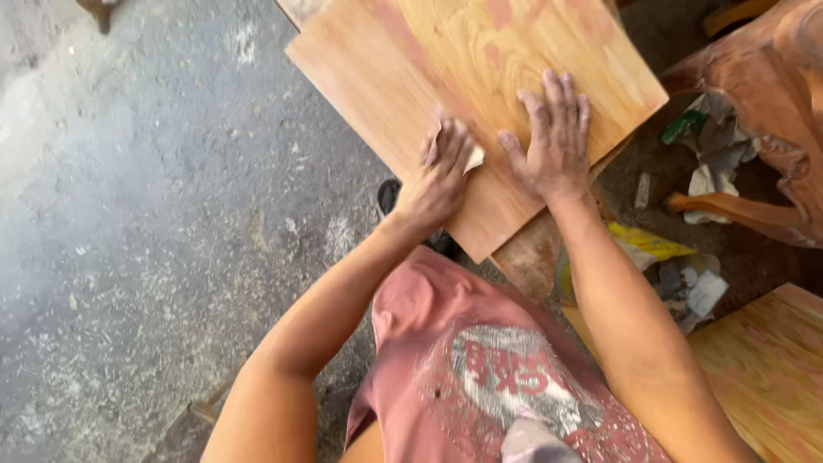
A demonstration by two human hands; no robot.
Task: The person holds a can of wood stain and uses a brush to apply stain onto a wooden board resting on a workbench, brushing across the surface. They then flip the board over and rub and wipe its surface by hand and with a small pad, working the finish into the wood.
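Observation:
A flat wooden board (480,60) with reddish grain lies tilted in front of me, over a darker piece of wood. My left hand (441,176) is closed on a small pale piece of sandpaper (473,158) and presses it against the board near its lower edge. My right hand (553,137) lies flat on the board just to the right, fingers spread, holding nothing.
Dusty grey concrete floor (154,214) fills the left. A carved wooden furniture piece (771,111) stands at the right with crumpled rags (716,150) beside it. Another light wooden panel (771,369) lies at lower right, near yellow and grey scraps (660,249).

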